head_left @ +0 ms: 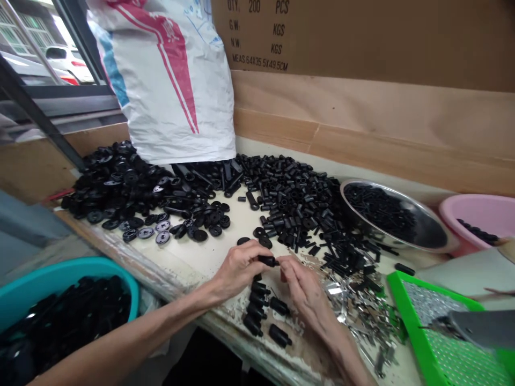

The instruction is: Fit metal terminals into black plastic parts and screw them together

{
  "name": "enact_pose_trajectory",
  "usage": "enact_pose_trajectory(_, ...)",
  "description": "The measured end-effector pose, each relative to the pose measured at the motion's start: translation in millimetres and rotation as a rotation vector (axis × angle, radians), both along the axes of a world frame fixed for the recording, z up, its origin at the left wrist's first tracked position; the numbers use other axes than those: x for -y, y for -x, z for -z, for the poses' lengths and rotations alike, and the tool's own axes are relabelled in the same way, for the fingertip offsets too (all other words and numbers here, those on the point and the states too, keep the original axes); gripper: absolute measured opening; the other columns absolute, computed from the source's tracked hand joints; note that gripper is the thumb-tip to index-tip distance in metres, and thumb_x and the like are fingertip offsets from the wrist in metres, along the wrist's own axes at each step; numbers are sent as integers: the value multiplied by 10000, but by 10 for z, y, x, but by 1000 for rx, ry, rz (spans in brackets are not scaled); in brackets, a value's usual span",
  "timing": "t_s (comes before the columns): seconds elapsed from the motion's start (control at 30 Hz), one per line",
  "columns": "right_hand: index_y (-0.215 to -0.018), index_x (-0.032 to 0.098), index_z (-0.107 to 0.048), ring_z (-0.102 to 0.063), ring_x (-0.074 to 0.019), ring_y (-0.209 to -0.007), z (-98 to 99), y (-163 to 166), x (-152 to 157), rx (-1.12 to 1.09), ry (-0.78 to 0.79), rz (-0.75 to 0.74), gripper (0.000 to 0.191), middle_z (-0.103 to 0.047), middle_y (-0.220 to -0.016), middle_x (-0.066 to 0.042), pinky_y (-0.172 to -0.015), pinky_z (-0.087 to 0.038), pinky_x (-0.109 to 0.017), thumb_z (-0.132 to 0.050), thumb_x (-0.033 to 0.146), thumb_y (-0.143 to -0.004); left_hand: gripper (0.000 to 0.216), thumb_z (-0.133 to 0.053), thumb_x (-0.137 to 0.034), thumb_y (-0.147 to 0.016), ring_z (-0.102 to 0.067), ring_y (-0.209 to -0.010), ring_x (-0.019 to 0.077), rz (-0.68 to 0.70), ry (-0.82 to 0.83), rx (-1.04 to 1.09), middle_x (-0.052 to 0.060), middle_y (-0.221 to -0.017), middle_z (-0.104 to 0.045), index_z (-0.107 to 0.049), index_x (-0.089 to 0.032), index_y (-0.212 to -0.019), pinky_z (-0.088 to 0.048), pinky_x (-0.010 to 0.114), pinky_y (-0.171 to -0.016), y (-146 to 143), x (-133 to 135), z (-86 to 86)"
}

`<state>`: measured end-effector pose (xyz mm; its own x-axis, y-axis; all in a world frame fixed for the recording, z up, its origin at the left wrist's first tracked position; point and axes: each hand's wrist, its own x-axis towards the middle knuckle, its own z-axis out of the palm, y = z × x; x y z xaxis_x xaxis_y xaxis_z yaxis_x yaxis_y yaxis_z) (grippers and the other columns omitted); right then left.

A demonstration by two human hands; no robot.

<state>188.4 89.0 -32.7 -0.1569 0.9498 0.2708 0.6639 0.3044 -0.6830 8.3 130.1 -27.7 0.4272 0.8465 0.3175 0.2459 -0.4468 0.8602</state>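
Between the fingers of my left hand [242, 264] is a black cylinder [267, 260], held level above the worktable [193, 262]. My right hand [300, 279] pinches at the cylinder's right end, where a thin dark tip shows; what exactly those fingers hold is too small to make out. Just below my hands lie several similar black cylinders [255, 311] with narrow ends, some side by side. Two black discs [262, 237] rest just beyond my left fingers.
Black discs [132, 198] and black tubes [298, 187] are heaped behind, below a white sack [181, 96]. To the right are loose metal pieces [366, 305], a steel bowl [438, 236], a pink basin [483, 203] and a green tray [414, 316]. A teal tub [100, 265] stands left.
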Motion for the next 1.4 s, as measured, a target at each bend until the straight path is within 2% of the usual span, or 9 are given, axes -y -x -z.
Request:
enact_pose_trajectory(0.2, -925, 194, -642, -581, -171, -602, -12, -190, -44, 9, 6, 121, 364, -598, -634, -7, -546, -425, -260, -347, 407, -940, 186, -625, -111, -777, -535, -728, 111, 87, 180, -122, 10, -884, -595, -677, -187, -939, -429, 222, -666, 475, 195, -29)
enact_pose_trajectory(0.37, -869, 192, -664, -559, -161, -561, 9, -247, -83, 47, 16, 189, 353, -616, -623, -6, -522, -408, -250, -422, 447, -899, 191, -630, -120, -780, -495, -928, 177, 159, 83, -411, 23, -929, -573, -663, -215, -943, -406, 279, -806, 710, 324, 12)
enact_pose_trajectory(0.57, -809, 196, -670, -567, -152, -552, 30, -321, -124, 82, 5, 268, 345, -646, -636, -4, -546, -409, -239, -445, 445, -887, 133, -645, -138, -781, -473, -913, 169, 259, 41, -555, 6, -948, -531, -628, -213, -891, -379, 274, -834, 725, 395, -102)
enact_pose_trajectory(0.7, -862, 178, -673, -591, -170, -577, 3, -463, -152, 84, -51, 448, 361, -671, -680, -32, -561, -413, -249, -436, 448, -895, 142, -589, -248, -851, -487, -929, 172, 277, 48, -523, 21, -968, -523, -604, -214, -988, -392, 247, -773, 662, 252, -193)
enact_pose_trajectory(0.8, -940, 159, -656, -595, -178, -592, 25, -577, -160, 91, -90, 566, 377, -683, -730, -55, -561, -421, -257, -420, 451, -905, 198, -482, -163, -892, -486, -919, 172, 301, -69, -503, 50, -1011, -514, -603, -205, -1042, -382, 260, -766, 501, 11, -165)
enact_pose_trajectory(0.97, -908, 170, -665, -626, -177, -695, 127, -605, -176, 190, -75, 501, 332, -698, -864, -67, -644, -457, -265, -427, 402, -905, 219, -531, -43, -788, -500, -885, 156, 495, -67, -345, 30, -912, -547, -652, -205, -872, -385, 234, -777, 250, -319, -17)
enact_pose_trajectory(1.1, -862, 208, -672, -628, -173, -733, 155, -422, -252, 340, -24, 427, 247, -686, -873, -42, -642, -422, -258, -469, 346, -890, 164, -573, -99, -771, -526, -833, 152, 364, 48, -241, 27, -883, -570, -665, -194, -869, -400, 240, -759, 166, -375, 46)
enact_pose_trajectory(1.23, -798, 199, -661, -613, -178, -682, 124, -250, -380, 475, 30, 509, 189, -667, -842, -59, -541, -320, -251, -553, 345, -850, 207, -594, -193, -775, -556, -755, 144, 175, 260, -66, 37, -861, -597, -621, -155, -977, -437, 242, -681, 22, -336, 18)
enact_pose_trajectory(1.4, -704, 201, -647, -581, -159, -579, 45, -316, -400, 539, 67, 583, 162, -651, -744, -45, -502, -261, -251, -572, 291, -816, 302, -566, -305, -807, -556, -623, 113, 113, 489, 157, 24, -751, -595, -539, -105, -1032, -460, 228, -589, -126, -304, -54)
